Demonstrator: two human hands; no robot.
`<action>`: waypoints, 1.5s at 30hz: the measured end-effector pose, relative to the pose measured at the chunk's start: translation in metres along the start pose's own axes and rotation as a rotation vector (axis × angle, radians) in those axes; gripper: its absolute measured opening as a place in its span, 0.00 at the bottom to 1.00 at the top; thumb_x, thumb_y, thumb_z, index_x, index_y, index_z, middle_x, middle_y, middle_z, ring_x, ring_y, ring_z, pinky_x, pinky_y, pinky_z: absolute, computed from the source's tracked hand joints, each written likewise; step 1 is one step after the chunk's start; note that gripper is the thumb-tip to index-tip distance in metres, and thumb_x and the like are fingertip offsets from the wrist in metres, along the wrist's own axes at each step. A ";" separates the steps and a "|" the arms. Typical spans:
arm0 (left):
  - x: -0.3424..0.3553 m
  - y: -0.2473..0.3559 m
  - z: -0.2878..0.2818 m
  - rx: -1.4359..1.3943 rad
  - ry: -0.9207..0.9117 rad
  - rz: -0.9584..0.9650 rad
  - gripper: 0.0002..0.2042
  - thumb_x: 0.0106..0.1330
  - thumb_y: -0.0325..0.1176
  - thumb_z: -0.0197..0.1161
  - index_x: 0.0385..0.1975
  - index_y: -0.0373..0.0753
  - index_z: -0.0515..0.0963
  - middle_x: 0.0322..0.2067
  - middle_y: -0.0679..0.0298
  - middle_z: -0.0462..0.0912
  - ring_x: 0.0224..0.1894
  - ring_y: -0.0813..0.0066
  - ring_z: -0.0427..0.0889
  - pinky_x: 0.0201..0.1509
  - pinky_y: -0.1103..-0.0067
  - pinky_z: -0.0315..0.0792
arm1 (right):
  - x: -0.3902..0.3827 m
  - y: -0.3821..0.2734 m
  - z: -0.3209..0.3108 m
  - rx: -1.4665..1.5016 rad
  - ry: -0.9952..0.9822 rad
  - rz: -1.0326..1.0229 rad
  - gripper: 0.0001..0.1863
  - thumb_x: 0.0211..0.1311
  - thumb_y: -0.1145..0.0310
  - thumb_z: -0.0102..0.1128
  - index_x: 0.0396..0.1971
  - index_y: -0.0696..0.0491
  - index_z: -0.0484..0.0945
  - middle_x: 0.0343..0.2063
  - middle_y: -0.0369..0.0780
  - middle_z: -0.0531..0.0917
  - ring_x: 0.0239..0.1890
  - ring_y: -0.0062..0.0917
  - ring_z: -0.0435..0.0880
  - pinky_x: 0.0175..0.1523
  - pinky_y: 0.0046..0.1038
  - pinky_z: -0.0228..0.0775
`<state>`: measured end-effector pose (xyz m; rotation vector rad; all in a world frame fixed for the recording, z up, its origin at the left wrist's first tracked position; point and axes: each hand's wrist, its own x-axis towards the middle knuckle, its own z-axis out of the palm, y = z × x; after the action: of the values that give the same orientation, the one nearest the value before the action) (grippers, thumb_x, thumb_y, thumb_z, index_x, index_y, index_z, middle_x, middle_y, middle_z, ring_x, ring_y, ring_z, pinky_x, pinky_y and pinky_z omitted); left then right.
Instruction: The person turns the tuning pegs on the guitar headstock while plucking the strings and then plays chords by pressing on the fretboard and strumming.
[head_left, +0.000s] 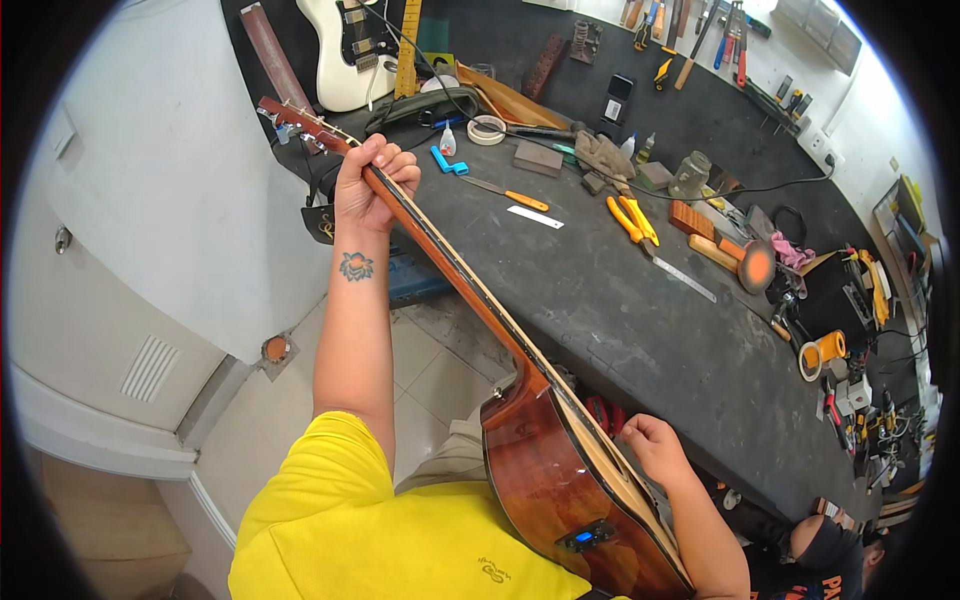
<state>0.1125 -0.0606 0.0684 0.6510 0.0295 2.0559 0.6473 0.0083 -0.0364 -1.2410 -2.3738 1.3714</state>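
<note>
An acoustic guitar (545, 465) with a glossy reddish-brown body rests against my yellow shirt, its neck slanting up to the far left. My left hand (375, 182) is wrapped round the neck close to the headstock (305, 128), where metal tuning pegs stick out. Over the strings at the body's front, my right hand (655, 450) is held with curled fingers and thumb pressed together. Whether a small pick sits in that pinch cannot be made out. A small lit panel (586, 537) is set in the guitar's side. The strings are mostly seen edge-on.
A dark workbench (600, 310) runs beyond the neck. On it lie a blue string winder (449, 162), an orange-handled knife (525, 201), yellow-handled pliers (632, 220), a steel ruler (684, 279) and a tape roll (487, 130). A white electric guitar (345, 60) stands behind. Another person (825, 550) is at lower right.
</note>
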 end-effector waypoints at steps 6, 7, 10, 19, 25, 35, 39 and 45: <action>-0.010 0.006 0.001 -0.003 0.007 0.000 0.11 0.63 0.26 0.64 0.23 0.41 0.68 0.20 0.71 0.69 0.26 0.81 0.64 0.31 0.82 0.64 | -0.002 -0.013 0.000 0.045 -0.051 -0.038 0.07 0.68 0.70 0.62 0.33 0.59 0.79 0.23 0.32 0.79 0.28 0.13 0.71 0.34 0.23 0.68; -0.010 0.007 0.001 -0.010 -0.003 0.010 0.11 0.63 0.26 0.64 0.23 0.41 0.68 0.20 0.71 0.69 0.26 0.81 0.64 0.31 0.82 0.64 | -0.002 -0.017 -0.001 -0.054 -0.038 -0.039 0.07 0.68 0.71 0.63 0.33 0.59 0.79 0.23 0.30 0.79 0.28 0.13 0.71 0.34 0.23 0.67; -0.007 0.004 0.000 -0.015 -0.012 -0.006 0.11 0.63 0.26 0.64 0.23 0.41 0.68 0.20 0.71 0.69 0.26 0.81 0.65 0.31 0.82 0.65 | -0.012 -0.021 -0.009 0.199 -0.151 -0.086 0.06 0.65 0.72 0.65 0.31 0.58 0.78 0.26 0.31 0.79 0.29 0.14 0.73 0.36 0.23 0.68; -0.007 0.000 -0.002 -0.015 0.012 0.006 0.10 0.63 0.26 0.64 0.23 0.40 0.69 0.20 0.70 0.71 0.26 0.81 0.66 0.31 0.82 0.65 | -0.019 -0.027 0.009 0.052 -0.069 -0.315 0.13 0.68 0.64 0.63 0.30 0.58 0.73 0.26 0.42 0.74 0.33 0.27 0.74 0.40 0.30 0.68; -0.008 0.000 0.001 -0.017 -0.020 -0.015 0.10 0.63 0.27 0.63 0.23 0.40 0.70 0.20 0.70 0.72 0.26 0.81 0.66 0.31 0.83 0.65 | -0.018 -0.035 0.001 0.008 -0.064 -0.187 0.11 0.65 0.69 0.64 0.27 0.60 0.76 0.25 0.40 0.79 0.30 0.22 0.75 0.39 0.28 0.69; -0.007 0.002 -0.007 -0.043 -0.065 -0.011 0.09 0.64 0.27 0.64 0.24 0.39 0.70 0.20 0.70 0.71 0.26 0.80 0.65 0.32 0.82 0.65 | -0.016 -0.031 -0.004 0.088 -0.032 -0.323 0.13 0.68 0.70 0.57 0.26 0.63 0.72 0.21 0.44 0.71 0.25 0.30 0.68 0.34 0.32 0.64; -0.008 0.003 -0.008 -0.050 -0.069 -0.013 0.09 0.64 0.27 0.64 0.24 0.39 0.70 0.20 0.70 0.71 0.26 0.80 0.65 0.32 0.82 0.64 | -0.016 -0.043 -0.005 0.006 0.100 -0.204 0.13 0.68 0.68 0.58 0.26 0.62 0.73 0.21 0.40 0.71 0.27 0.23 0.68 0.35 0.29 0.64; -0.007 0.000 -0.007 -0.072 -0.076 -0.018 0.09 0.64 0.27 0.64 0.25 0.39 0.70 0.20 0.70 0.71 0.26 0.81 0.65 0.32 0.82 0.64 | -0.017 -0.024 0.000 0.185 -0.075 -0.280 0.13 0.67 0.70 0.60 0.25 0.61 0.72 0.23 0.40 0.73 0.27 0.23 0.71 0.36 0.28 0.66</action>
<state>0.1121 -0.0644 0.0596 0.6808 -0.0823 2.0040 0.6442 -0.0101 -0.0132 -0.7890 -2.2955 1.5239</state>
